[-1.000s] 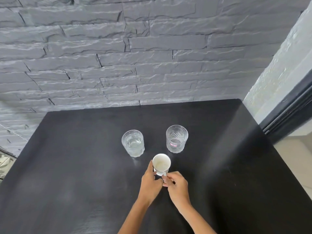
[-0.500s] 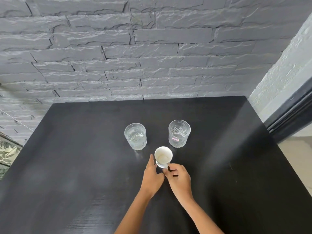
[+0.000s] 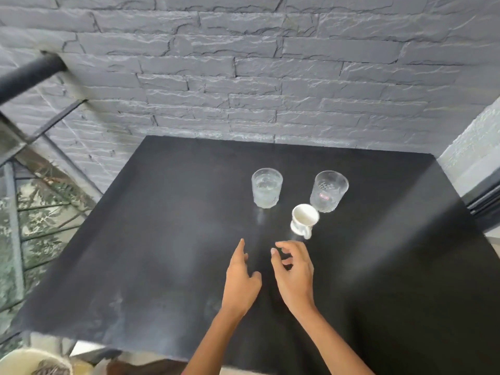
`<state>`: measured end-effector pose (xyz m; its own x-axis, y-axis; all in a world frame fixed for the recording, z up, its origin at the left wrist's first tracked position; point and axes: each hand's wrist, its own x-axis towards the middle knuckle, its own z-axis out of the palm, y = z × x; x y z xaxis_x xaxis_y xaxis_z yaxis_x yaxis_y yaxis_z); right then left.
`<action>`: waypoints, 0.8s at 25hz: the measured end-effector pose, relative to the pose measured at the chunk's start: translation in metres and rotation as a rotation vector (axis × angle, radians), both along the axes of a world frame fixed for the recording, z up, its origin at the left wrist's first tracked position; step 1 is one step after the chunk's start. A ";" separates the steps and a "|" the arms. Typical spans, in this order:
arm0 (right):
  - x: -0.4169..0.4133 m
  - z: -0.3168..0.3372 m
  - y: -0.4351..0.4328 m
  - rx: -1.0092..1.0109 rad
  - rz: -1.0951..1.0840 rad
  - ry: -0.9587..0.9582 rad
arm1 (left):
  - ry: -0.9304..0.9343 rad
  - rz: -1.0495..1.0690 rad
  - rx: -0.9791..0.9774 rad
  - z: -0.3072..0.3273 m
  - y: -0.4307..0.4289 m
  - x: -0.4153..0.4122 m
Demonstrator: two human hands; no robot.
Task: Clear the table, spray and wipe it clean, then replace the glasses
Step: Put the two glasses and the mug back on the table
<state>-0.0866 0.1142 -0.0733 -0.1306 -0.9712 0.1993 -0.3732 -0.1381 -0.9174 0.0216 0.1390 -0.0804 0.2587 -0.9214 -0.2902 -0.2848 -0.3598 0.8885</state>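
Note:
Two clear cut-glass tumblers stand on the black table (image 3: 151, 239): the left glass (image 3: 266, 192) holds some water, the right glass (image 3: 328, 191) carries a small red sticker. A small white cup (image 3: 304, 220) with its handle toward me stands just in front of the right glass. My left hand (image 3: 240, 280) and my right hand (image 3: 293, 274) hover a short way nearer than the cup, apart from it, fingers loosely spread, holding nothing.
A grey stone-brick wall (image 3: 257, 77) backs the table. A metal railing (image 3: 29, 74) with glass and greenery is to the left. A pale round pot (image 3: 32, 362) sits low at the bottom left. A dark door frame (image 3: 484, 198) is at the right.
Both hands have let go of the white cup and drawn back toward me. The view has swung left, so the table and glasses now sit further right.

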 end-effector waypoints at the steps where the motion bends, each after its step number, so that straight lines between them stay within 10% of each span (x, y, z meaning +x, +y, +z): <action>1: 0.014 0.002 0.015 -0.022 0.032 0.009 | -0.008 0.024 -0.029 0.001 0.018 0.014; 8: 0.125 -0.016 0.144 -0.106 0.341 0.015 | -0.142 0.510 -0.269 -0.023 0.181 0.113; 20: 0.295 -0.239 0.271 0.511 0.682 0.478 | -0.091 0.692 0.228 -0.245 0.332 0.233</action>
